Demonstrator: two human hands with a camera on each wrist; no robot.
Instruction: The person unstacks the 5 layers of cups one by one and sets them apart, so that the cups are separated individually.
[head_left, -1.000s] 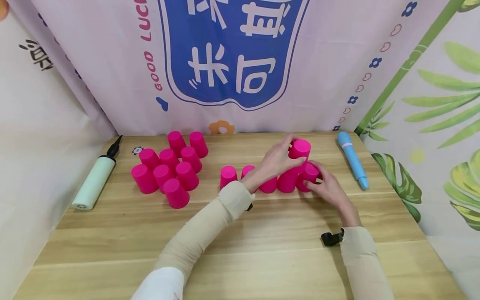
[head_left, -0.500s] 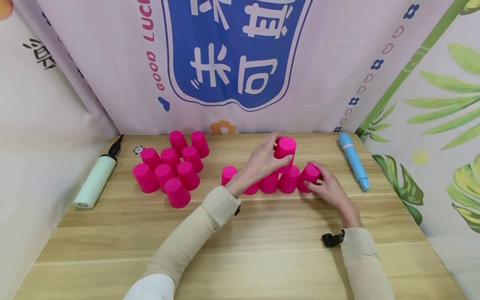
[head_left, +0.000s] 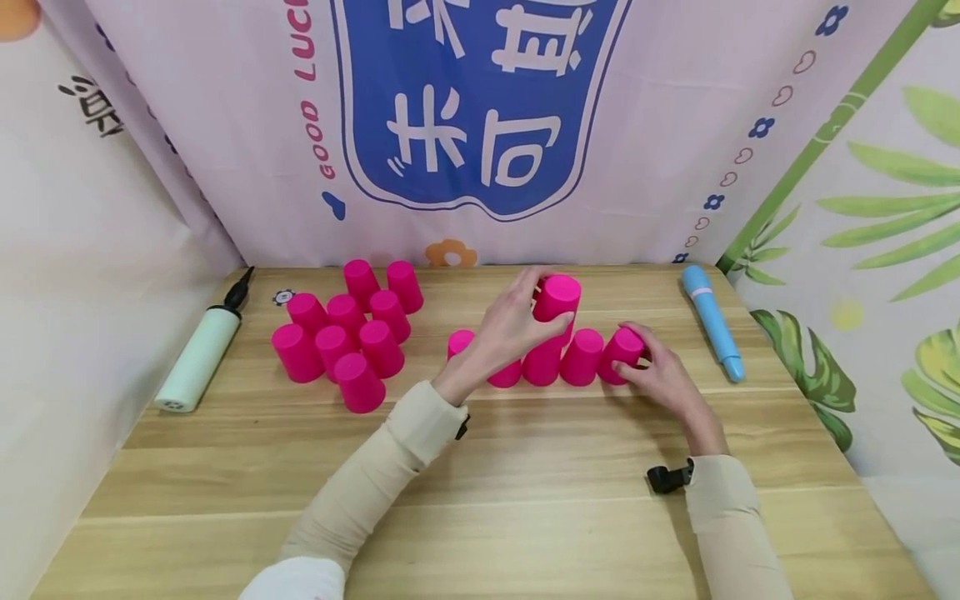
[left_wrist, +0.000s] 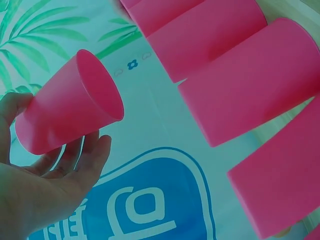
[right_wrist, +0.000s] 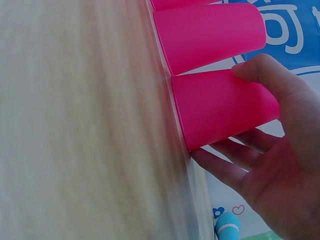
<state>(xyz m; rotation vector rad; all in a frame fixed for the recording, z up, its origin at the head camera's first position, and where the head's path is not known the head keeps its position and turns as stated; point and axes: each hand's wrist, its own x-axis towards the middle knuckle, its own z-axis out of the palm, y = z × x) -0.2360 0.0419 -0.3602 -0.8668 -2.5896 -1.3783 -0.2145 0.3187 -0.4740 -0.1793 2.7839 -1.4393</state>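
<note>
In the head view my left hand [head_left: 506, 329] grips an upside-down pink plastic cup [head_left: 561, 296] by its upper part. The left wrist view shows this held cup [left_wrist: 70, 105] in the air, mouth down, apart from the row beneath it. Several pink cups [head_left: 582, 358] stand upside down side by side in that row; the left hand and forearm partly cover those at its left. At the row's right end my right hand [head_left: 663, 379] holds the last cup [head_left: 618, 357]. Its thumb lies on one side and its fingers on the other, with the cup's rim on the table [right_wrist: 100, 125].
A cluster of several more upside-down pink cups [head_left: 333, 337] stands to the left on the wooden table [head_left: 525, 517]. A pale green hand pump [head_left: 198, 358] lies at the left edge, and a blue pen-shaped thing [head_left: 712, 325] at the right. A printed curtain [head_left: 247, 167] hangs behind.
My left hand has carried its cup leftward along the row, from near the right end toward the middle. The right hand stays at the end cup. The head view has shifted slightly.
</note>
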